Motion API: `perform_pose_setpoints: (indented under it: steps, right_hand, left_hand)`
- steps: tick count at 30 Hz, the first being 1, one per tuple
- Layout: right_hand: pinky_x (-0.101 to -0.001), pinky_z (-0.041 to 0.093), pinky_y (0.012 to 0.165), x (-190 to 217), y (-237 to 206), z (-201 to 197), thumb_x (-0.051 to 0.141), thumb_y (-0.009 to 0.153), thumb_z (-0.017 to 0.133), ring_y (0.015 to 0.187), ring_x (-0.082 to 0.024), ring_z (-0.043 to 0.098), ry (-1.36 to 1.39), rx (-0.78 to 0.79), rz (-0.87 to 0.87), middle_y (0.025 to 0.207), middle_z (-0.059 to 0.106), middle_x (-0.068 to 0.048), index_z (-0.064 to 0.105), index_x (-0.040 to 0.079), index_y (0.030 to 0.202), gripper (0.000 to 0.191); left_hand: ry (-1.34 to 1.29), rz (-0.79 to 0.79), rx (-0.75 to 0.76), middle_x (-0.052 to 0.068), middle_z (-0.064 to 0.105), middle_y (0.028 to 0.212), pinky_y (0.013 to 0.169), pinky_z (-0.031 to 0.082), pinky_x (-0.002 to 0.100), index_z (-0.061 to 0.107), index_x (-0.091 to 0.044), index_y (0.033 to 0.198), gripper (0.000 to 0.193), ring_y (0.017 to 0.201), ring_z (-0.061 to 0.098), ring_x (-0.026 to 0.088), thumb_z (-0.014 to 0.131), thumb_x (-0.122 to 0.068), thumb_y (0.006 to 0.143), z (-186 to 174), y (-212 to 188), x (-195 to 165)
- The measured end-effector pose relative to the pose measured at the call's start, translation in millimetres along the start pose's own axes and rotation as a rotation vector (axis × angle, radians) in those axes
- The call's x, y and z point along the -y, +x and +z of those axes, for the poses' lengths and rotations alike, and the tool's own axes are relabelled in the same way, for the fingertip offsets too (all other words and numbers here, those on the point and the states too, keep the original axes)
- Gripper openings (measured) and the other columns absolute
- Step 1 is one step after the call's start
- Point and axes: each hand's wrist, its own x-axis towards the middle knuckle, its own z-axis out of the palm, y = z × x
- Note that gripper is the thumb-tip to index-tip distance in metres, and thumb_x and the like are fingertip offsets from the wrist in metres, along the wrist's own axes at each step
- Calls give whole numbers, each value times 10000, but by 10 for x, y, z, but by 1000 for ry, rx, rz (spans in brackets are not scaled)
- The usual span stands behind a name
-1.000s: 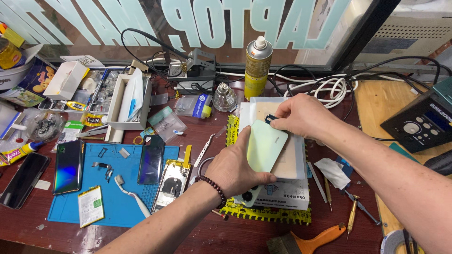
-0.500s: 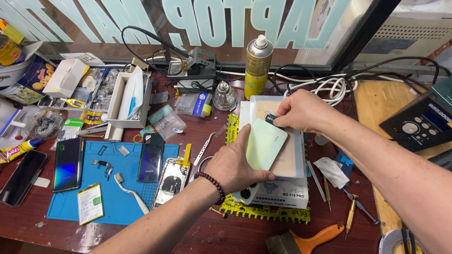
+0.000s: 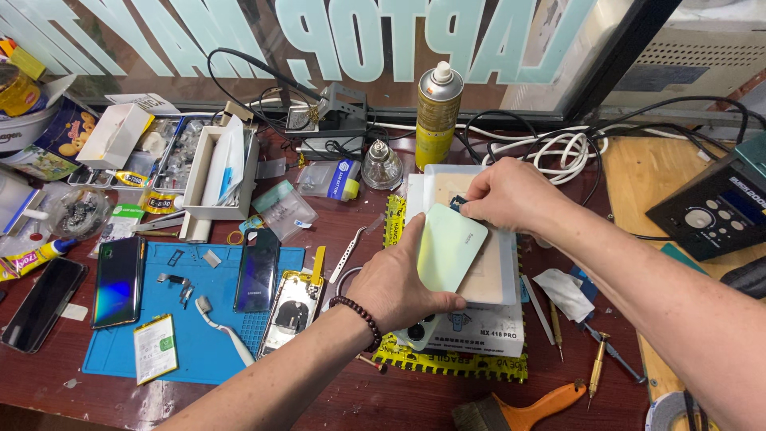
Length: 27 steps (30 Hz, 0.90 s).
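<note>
1. My left hand (image 3: 396,281) grips the pale green glossy phone back panel (image 3: 447,247), fingers closed on its lower edge.
2. My right hand (image 3: 503,195) pinches its top corner.
3. Panel sits tilted over the white flat heating pad (image 3: 496,271).

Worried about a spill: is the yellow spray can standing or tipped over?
Standing. The spray can is upright at the back of the bench, white nozzle on top, beyond both hands.

We see the pale green phone back cover (image 3: 448,246) lying on the flat white heating pad (image 3: 504,271), between our left hand (image 3: 396,289) before it and our right hand (image 3: 511,195) behind. Left of the pad lies the blue rubber work mat (image 3: 199,335) on the dark red wooden counter (image 3: 335,399). The yellow spray can (image 3: 438,116) stands behind the pad, and the orange-handled brush (image 3: 523,411) lies before it.
</note>
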Motion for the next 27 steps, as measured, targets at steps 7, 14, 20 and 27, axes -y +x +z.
perform_pose_setpoints:
  steps: [7, 14, 20, 27]
  right_hand:
    - [-362, 566, 632, -12, 18, -57, 262, 740, 819, 630, -189, 718, 29, 46, 9, 713, 764, -76, 832, 122, 880, 199]
    - [-334, 475, 494, 52, 85, -87, 207, 760, 848, 522, -152, 623, 125, 148, 144, 637, 707, -101, 795, 28, 782, 187]
    - [-296, 485, 496, -67, 36, -84, 174, 768, 855, 569, -125, 602, 328, 129, 128, 709, 710, -46, 768, 19, 834, 190]
    - [-280, 458, 502, -643, 25, -384, 184, 899, 759, 656, -119, 583, 563, -124, 293, 808, 707, -33, 743, 47, 954, 149]
  left_hand:
    - [-12, -6, 22, 253, 712, 1132, 934, 574, 452, 144, -135, 1607, 1323, 1087, 712, 374, 913, -501, 595, 3, 13, -27]
    - [-19, 21, 2, 253, 707, 1144, 941, 565, 456, 153, -125, 1592, 1318, 1093, 706, 379, 923, -492, 588, -14, 2, -22]
    - [2, -9, 21, 262, 697, 1164, 946, 567, 451, 152, -125, 1604, 1329, 1107, 702, 379, 916, -517, 589, -10, 1, -11]
    - [-81, 58, -88, 255, 696, 1198, 957, 561, 430, 270, -69, 1564, 1273, 1116, 706, 362, 923, -510, 564, -26, -26, 50]
